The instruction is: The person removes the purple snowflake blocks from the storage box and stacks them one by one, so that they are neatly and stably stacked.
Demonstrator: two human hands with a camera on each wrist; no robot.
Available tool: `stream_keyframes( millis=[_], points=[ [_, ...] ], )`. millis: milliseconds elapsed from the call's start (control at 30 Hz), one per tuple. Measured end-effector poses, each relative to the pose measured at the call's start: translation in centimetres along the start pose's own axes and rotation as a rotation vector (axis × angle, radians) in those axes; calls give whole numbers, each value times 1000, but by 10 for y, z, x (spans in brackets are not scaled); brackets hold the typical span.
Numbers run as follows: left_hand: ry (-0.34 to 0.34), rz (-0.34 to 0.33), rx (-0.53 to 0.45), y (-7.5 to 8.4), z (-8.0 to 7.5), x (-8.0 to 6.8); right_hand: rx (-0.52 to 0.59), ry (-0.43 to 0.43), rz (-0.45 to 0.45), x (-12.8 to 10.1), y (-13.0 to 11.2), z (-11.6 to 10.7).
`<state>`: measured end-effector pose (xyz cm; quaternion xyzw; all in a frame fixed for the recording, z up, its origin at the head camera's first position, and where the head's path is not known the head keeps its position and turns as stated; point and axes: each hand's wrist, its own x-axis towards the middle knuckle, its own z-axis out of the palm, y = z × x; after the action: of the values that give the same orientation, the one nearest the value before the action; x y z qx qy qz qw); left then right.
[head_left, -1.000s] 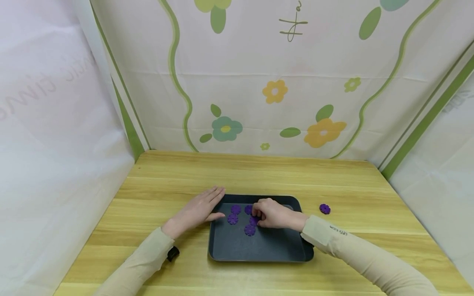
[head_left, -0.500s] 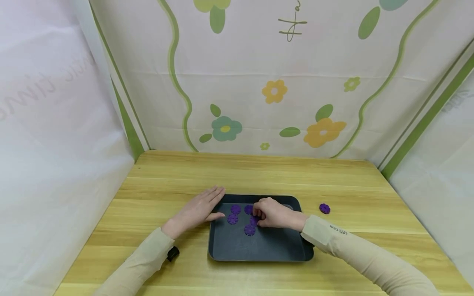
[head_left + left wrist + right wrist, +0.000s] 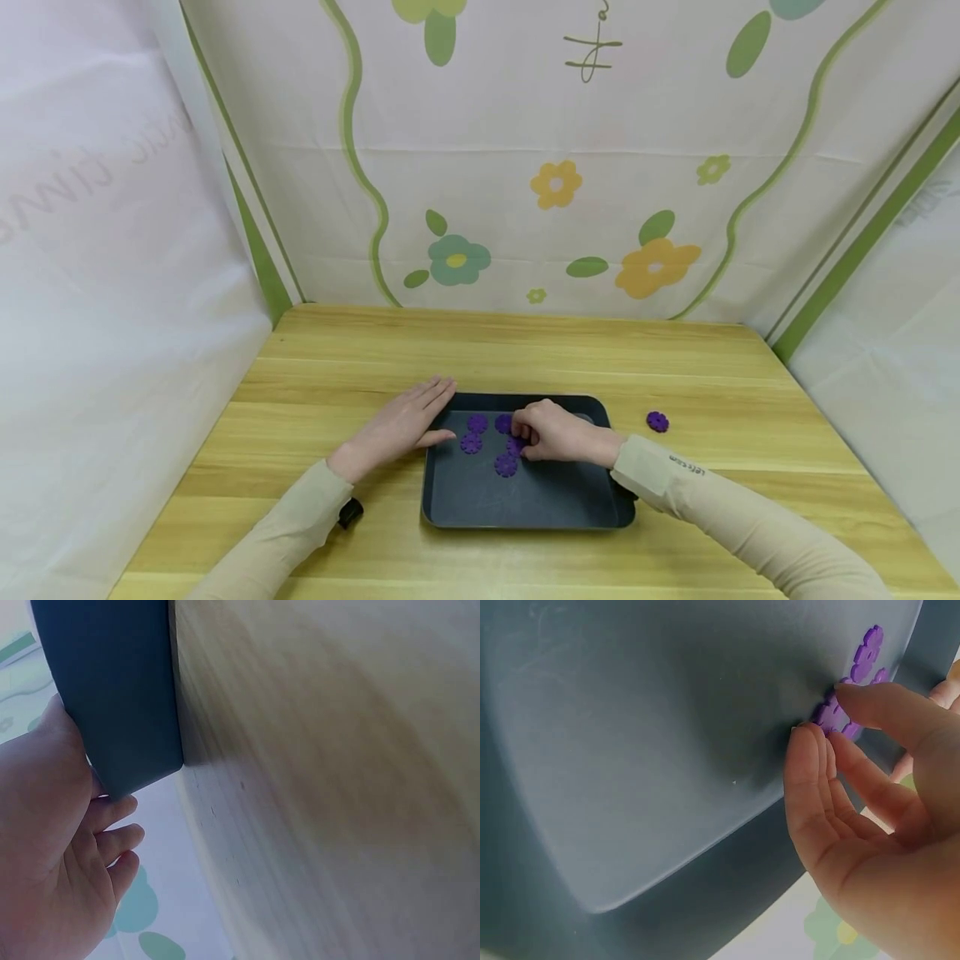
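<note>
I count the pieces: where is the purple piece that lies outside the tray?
In the head view, the purple flower piece lies alone on the wooden table, right of the dark tray, beyond the right sleeve.

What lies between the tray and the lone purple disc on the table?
Only bare table between tray and purple disc, in the head view.

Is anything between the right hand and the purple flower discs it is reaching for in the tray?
Nothing visible. The right hand is inside the dark tray, its fingertips already on one purple flower disc. Other discs lie loose beside it. The left hand rests flat at the tray's left edge, off to the side.
</note>
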<state>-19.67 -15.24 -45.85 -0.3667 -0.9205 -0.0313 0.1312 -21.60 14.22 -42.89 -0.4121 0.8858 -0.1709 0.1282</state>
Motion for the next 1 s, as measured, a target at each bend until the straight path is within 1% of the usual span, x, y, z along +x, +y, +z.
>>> stream_keyframes(
  millis=[200,367,533,733,900,1000],
  points=[
    [-7,-3,6,0,0,-1,-3,-8,11,0,1,0],
    [-13,-9,8,1,0,0,-13,3,26,0,2,0],
    [-6,-5,14,0,0,0,8,16,32,-2,0,-3],
    [-5,-3,16,0,0,0,25,40,36,-7,1,-10],
    [-9,-6,15,0,0,0,22,64,69,-14,5,-18],
    [-6,-4,13,0,0,1,42,78,88,-19,9,-23]
  ],
)
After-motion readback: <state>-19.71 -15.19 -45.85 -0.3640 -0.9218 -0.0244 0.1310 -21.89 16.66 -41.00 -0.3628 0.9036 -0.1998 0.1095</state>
